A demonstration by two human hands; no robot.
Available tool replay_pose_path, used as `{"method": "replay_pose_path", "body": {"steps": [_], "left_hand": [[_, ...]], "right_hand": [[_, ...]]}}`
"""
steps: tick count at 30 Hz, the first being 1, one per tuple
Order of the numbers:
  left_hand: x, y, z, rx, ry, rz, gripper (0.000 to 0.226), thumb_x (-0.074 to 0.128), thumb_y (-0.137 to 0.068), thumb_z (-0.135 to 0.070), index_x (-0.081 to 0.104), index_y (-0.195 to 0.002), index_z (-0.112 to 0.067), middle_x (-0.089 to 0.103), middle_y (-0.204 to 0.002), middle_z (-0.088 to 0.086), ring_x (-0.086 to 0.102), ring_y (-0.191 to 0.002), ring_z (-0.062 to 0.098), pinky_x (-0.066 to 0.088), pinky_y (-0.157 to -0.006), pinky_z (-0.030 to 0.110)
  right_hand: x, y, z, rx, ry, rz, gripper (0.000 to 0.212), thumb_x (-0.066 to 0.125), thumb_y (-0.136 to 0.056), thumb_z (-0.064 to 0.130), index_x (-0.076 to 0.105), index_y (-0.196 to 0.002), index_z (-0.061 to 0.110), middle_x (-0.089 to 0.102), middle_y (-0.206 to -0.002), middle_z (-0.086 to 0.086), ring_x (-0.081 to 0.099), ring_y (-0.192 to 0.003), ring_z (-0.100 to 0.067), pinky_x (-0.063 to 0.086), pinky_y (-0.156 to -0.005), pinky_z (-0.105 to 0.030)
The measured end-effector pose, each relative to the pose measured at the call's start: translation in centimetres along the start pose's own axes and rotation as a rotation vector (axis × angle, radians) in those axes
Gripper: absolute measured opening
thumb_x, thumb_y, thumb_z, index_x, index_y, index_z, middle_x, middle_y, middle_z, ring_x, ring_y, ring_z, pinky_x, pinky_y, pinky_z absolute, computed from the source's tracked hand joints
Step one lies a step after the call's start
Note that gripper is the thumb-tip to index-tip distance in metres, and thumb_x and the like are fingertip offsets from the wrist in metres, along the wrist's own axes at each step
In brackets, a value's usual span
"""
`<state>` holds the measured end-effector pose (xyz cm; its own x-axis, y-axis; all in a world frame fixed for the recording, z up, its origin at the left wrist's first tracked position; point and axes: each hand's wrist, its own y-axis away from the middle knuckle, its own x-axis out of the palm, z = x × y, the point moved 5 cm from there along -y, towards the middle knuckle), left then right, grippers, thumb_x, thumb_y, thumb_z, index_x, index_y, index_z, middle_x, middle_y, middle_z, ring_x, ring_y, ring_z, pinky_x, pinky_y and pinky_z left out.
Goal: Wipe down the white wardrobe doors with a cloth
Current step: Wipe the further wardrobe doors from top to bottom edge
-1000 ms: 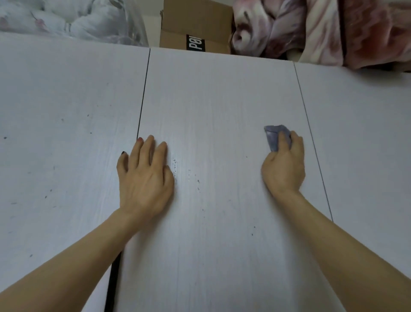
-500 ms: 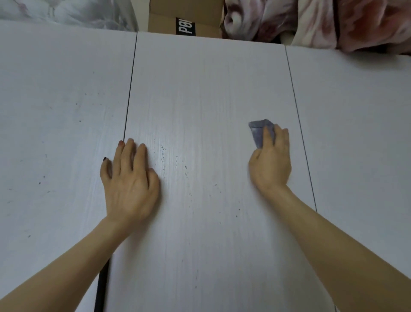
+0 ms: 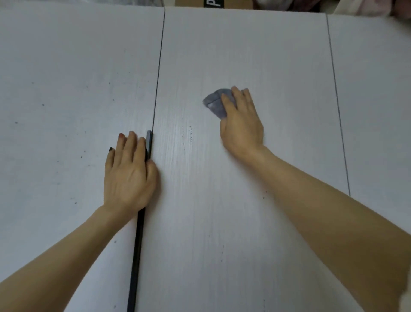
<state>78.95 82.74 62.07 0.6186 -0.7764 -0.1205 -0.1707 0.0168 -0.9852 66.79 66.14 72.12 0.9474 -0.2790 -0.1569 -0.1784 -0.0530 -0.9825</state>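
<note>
The right hand [image 3: 241,124] has slid the grey cloth [image 3: 215,102] leftward toward the middle door's [image 3: 222,200] centre, fingers flat on it. The left hand [image 3: 130,171], open, now rests flat across the dark handle strip [image 3: 136,245] at that door's left edge.

The right hand [image 3: 241,124] covers most of the small folded grey-blue cloth [image 3: 214,103], leaving only its left corner in sight. The brown cardboard box [image 3: 213,3] above the white wardrobe doors [image 3: 233,211] is cut off by the top edge, its black label unreadable. Pinkish fabric [image 3: 295,5] at top right is blurred. Both forearms run out of frame below.
</note>
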Motion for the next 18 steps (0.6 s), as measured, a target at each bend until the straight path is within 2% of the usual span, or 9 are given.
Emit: {"method": "replay_pose_path", "body": {"steps": [2, 4, 5, 7, 9, 11, 13, 15, 18], "left_hand": [[0.0, 0.5, 0.8, 0.040, -0.018, 0.034, 0.066, 0.017, -0.088, -0.038, 0.030, -0.144, -0.003, 0.024, -0.153, 0.014, 0.012, -0.144, 0.028, 0.013, -0.115, 0.046], [0.0, 0.8, 1.4, 0.080, -0.032, 0.060, 0.069, 0.014, -0.089, -0.044, 0.027, -0.146, -0.006, 0.021, -0.154, 0.010, 0.011, -0.144, 0.023, 0.010, -0.115, 0.042], [0.0, 0.8, 1.4, 0.106, -0.043, 0.057, 0.068, 0.016, -0.090, -0.044, 0.029, -0.144, -0.005, 0.024, -0.153, 0.012, 0.015, -0.143, 0.024, 0.014, -0.114, 0.043], [-0.2, 0.7, 1.9, 0.157, -0.081, 0.038, 0.063, 0.025, -0.091, -0.041, 0.039, -0.139, -0.001, 0.035, -0.146, 0.018, 0.030, -0.137, 0.032, 0.026, -0.108, 0.047], [-0.3, 0.6, 2.1, 0.186, -0.104, 0.040, 0.060, 0.030, -0.091, -0.038, 0.046, -0.134, 0.001, 0.043, -0.141, 0.020, 0.039, -0.132, 0.036, 0.033, -0.104, 0.051], [-0.5, 0.5, 2.2, 0.189, -0.115, 0.032, 0.059, 0.032, -0.091, -0.039, 0.048, -0.132, -0.001, 0.045, -0.139, 0.020, 0.041, -0.130, 0.036, 0.035, -0.102, 0.050], [-0.7, 0.5, 2.3, 0.191, -0.126, 0.019, 0.059, 0.033, -0.091, -0.041, 0.049, -0.133, -0.003, 0.046, -0.140, 0.018, 0.041, -0.131, 0.035, 0.034, -0.103, 0.048], [-0.8, 0.5, 2.4, 0.192, -0.135, 0.016, 0.059, 0.032, -0.091, -0.042, 0.048, -0.133, -0.004, 0.045, -0.140, 0.016, 0.040, -0.132, 0.033, 0.033, -0.103, 0.047], [-0.7, 0.4, 2.5, 0.201, -0.138, 0.007, 0.059, 0.032, -0.090, -0.043, 0.049, -0.133, -0.006, 0.046, -0.140, 0.016, 0.041, -0.131, 0.033, 0.034, -0.103, 0.047]], "right_hand": [[0.7, 0.0, 1.3, -0.046, -0.018, -0.038, 0.054, 0.035, -0.094, 0.003, 0.028, -0.146, 0.012, 0.017, -0.156, -0.004, 0.007, -0.145, -0.025, 0.018, -0.116, -0.033], [2.2, 2.1, 3.9, -0.305, -0.011, -0.044, 0.050, 0.034, -0.086, 0.005, 0.051, -0.132, 0.006, 0.044, -0.142, -0.011, 0.034, -0.136, -0.033, 0.038, -0.107, -0.040], [3.0, 4.0, 5.1, -0.480, -0.002, -0.017, 0.049, 0.034, -0.082, 0.008, 0.059, -0.123, 0.005, 0.054, -0.133, -0.012, 0.045, -0.128, -0.035, 0.042, -0.103, -0.041], [4.2, 7.2, 7.0, -0.768, 0.033, 0.106, 0.046, 0.037, -0.080, 0.013, 0.065, -0.116, 0.008, 0.060, -0.126, -0.010, 0.052, -0.122, -0.033, 0.040, -0.102, -0.040], [4.1, 6.8, 7.2, -0.854, 0.093, 0.132, 0.046, 0.037, -0.079, 0.016, 0.066, -0.114, 0.012, 0.061, -0.125, -0.009, 0.053, -0.121, -0.031, 0.038, -0.103, -0.041], [3.2, 4.1, 7.1, -0.701, 0.144, 0.076, 0.046, 0.040, -0.080, 0.012, 0.062, -0.121, 0.011, 0.056, -0.131, -0.012, 0.049, -0.126, -0.032, 0.031, -0.107, -0.041], [2.4, 0.4, 6.6, -0.415, 0.107, 0.074, 0.050, 0.041, -0.088, 0.006, 0.045, -0.138, 0.011, 0.036, -0.148, -0.010, 0.026, -0.140, -0.030, 0.010, -0.115, -0.035], [2.2, -2.5, 6.7, -0.239, 0.041, 0.078, 0.053, 0.037, -0.094, 0.007, 0.030, -0.146, 0.014, 0.018, -0.156, -0.004, 0.005, -0.145, -0.024, -0.003, -0.116, -0.030], [2.7, -3.6, 8.0, -0.246, 0.000, 0.076, 0.053, 0.037, -0.093, 0.004, 0.032, -0.145, 0.015, 0.019, -0.156, -0.002, 0.004, -0.145, -0.023, -0.003, -0.116, -0.030]]}}
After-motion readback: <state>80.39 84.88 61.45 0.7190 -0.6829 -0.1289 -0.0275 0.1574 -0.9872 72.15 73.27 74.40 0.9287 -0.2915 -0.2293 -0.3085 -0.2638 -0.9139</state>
